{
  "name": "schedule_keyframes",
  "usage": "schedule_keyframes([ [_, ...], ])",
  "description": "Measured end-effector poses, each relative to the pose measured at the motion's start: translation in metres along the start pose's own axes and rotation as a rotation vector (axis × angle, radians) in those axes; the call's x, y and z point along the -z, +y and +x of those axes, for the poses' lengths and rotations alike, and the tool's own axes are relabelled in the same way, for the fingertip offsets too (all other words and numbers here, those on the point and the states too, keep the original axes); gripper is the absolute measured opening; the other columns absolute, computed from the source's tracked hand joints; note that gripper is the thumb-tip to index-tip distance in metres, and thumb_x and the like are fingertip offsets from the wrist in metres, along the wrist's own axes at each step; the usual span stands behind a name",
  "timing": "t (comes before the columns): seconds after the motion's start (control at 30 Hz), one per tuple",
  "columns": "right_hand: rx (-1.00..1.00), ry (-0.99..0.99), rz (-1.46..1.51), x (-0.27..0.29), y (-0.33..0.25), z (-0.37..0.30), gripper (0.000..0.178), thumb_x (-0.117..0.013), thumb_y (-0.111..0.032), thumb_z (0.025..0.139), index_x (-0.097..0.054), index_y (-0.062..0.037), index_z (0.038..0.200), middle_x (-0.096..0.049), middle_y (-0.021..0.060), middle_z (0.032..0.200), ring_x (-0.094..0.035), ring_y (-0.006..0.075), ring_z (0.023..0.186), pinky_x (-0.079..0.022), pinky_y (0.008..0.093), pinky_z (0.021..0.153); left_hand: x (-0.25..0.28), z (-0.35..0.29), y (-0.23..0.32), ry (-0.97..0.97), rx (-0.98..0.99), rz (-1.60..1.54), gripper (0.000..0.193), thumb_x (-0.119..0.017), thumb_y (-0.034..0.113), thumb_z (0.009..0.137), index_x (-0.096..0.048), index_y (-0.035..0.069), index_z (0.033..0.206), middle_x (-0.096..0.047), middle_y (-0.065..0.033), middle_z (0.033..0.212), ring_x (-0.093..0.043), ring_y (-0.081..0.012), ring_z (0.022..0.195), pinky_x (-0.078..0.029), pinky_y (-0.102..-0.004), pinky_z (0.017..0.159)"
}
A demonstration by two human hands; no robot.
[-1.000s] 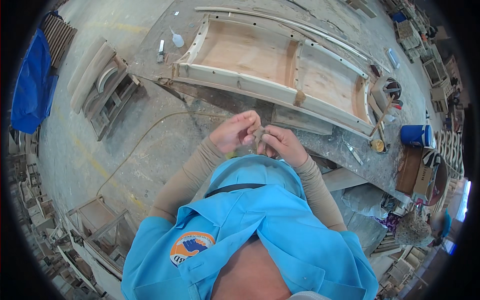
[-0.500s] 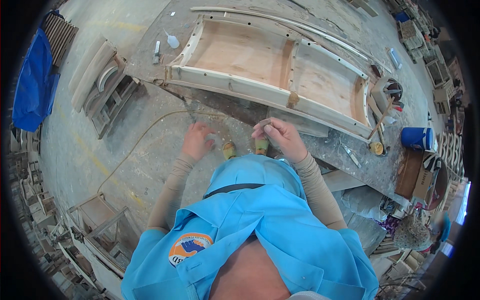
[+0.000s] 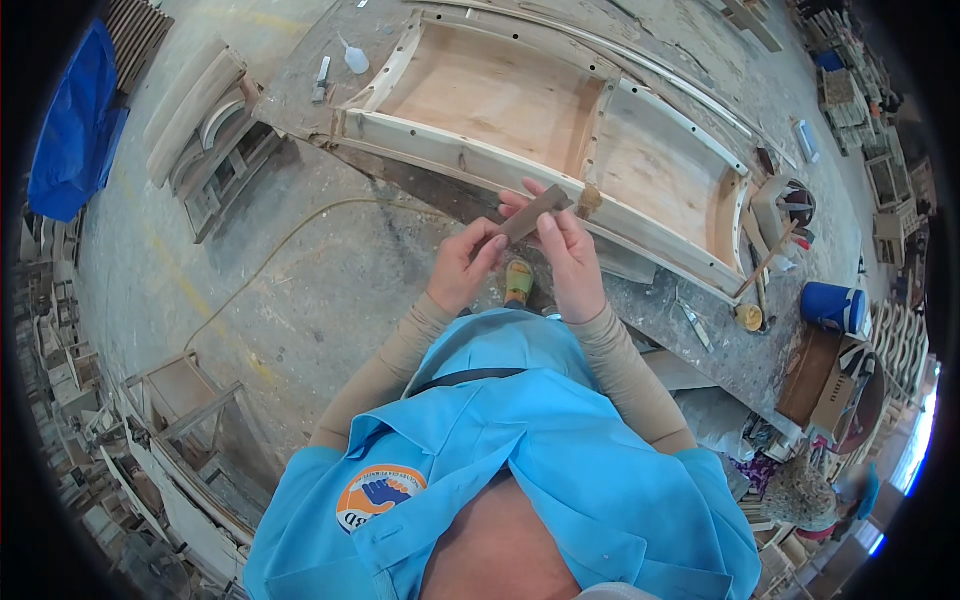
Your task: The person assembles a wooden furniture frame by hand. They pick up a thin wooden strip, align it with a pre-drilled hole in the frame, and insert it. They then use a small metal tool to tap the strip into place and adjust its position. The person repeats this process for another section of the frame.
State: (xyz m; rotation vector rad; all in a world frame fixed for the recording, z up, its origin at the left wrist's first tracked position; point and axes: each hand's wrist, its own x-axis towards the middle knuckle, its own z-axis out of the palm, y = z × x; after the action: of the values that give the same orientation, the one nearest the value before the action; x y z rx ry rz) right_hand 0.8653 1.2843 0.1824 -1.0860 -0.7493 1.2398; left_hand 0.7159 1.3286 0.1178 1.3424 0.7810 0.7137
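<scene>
Both my hands hold a short, flat brown strip (image 3: 530, 217), perhaps folded sandpaper; its material is hard to make out. My left hand (image 3: 463, 265) pinches its lower end between thumb and fingers. At the upper end, my right hand (image 3: 568, 262) has its thumb against the near side, with some fingers extended behind the strip. Just beyond the hands lies a curved wooden frame (image 3: 462, 160) with two plywood-backed bays, resting on a stained worktable (image 3: 400, 190). The strip is held in front of the frame's near rail, seemingly apart from it.
A white squeeze bottle (image 3: 355, 58) stands near the table's far left. On the right are a brush (image 3: 692, 325), a yellow cup (image 3: 748, 318) and a blue container (image 3: 833, 308). Curved wooden parts (image 3: 212, 140) are stacked left on the floor, where a hose (image 3: 270, 262) runs.
My left hand has moved right and up to take the strip's lower end. My right hand has shifted slightly left, and the strip now shows lengthwise between the hands.
</scene>
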Motion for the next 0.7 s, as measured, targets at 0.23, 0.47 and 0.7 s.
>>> schedule_keyframes([
  [0.23, 0.250, 0.192, -0.797, 0.088, -0.015, -0.007, 0.026, -0.049, -0.008, 0.094, -0.060, -0.0010, 0.117, -0.065, 0.0110, 0.110, -0.059, 0.0197, 0.106, -0.044, 0.0306, 0.093, -0.014, -0.012, 0.013, 0.192, -0.100, 0.291, 0.033, -0.060, 0.005, 0.089, -0.058, 0.009, 0.122, -0.064, -0.0083, 0.086, -0.063, -0.0169, 0.073, -0.049, -0.0273, 0.066],
  [0.47, 0.440, 0.116, -1.122, 0.139, -0.029, 0.029, 0.022, -0.051, -0.008, 0.091, -0.063, -0.0048, 0.109, -0.065, 0.0100, 0.103, -0.057, 0.0269, 0.101, -0.043, 0.0352, 0.089, -0.053, -0.010, -0.017, 0.243, -0.300, 0.526, 0.052, -0.060, -0.005, 0.082, -0.059, 0.017, 0.129, -0.049, -0.0084, 0.072, -0.050, -0.0196, 0.061, -0.044, -0.0285, 0.059],
  [0.7, 0.443, -0.071, -1.160, 0.145, -0.015, 0.046, 0.021, -0.055, -0.008, 0.089, -0.065, -0.0090, 0.107, -0.066, 0.0082, 0.094, -0.060, 0.0263, 0.084, -0.047, 0.0342, 0.077, -0.082, -0.006, -0.027, 0.330, -0.256, 0.510, 0.054, -0.058, -0.009, 0.079, -0.061, 0.017, 0.127, -0.040, -0.0089, 0.068, -0.044, -0.0211, 0.060, -0.042, -0.0297, 0.057],
])
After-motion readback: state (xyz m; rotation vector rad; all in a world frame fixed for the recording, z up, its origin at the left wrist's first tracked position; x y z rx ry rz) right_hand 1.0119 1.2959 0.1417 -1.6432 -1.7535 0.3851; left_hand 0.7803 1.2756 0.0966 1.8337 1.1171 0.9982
